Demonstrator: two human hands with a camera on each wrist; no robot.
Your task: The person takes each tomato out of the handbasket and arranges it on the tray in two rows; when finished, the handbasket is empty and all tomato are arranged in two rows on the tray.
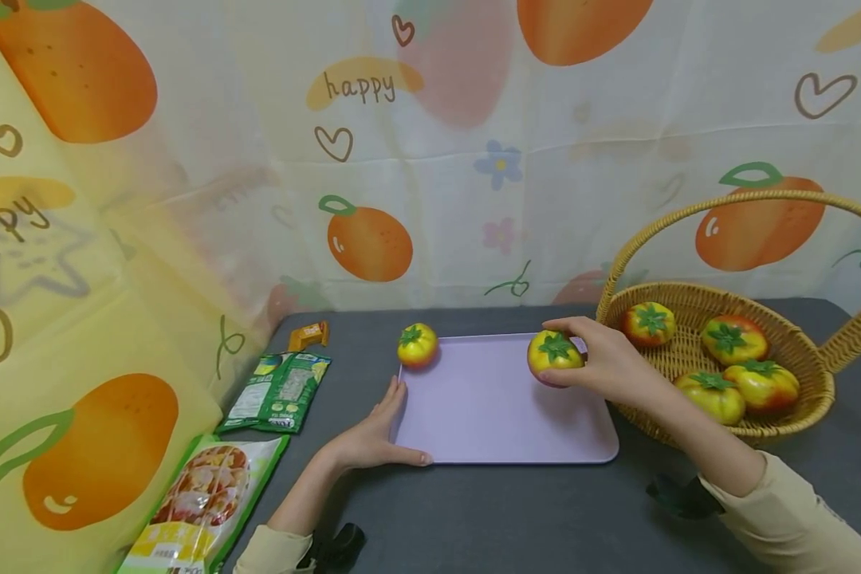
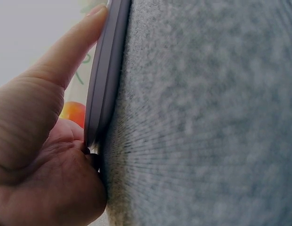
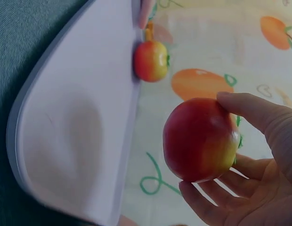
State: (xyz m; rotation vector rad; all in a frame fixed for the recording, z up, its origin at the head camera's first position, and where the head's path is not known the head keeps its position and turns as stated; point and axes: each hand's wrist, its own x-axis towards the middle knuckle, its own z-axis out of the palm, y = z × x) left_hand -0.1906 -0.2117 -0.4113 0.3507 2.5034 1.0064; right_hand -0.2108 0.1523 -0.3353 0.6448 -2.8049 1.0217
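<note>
Your right hand [image 1: 610, 363] curls around a toy tomato [image 1: 554, 353], held just above the lilac tray [image 1: 502, 414] near its far right corner. Your left hand [image 1: 376, 434] lies flat-fingered against the tray's near left corner. Dropped from there, the tomato could roll off onto the tabletop [image 1: 516, 510], as the rim looks shallow.

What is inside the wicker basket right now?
The wicker basket holds four tomatoes, all stem side up, resting on the woven bottom. Its near wall hides the floor under the front two, so anything lying low there cannot be seen.
</note>
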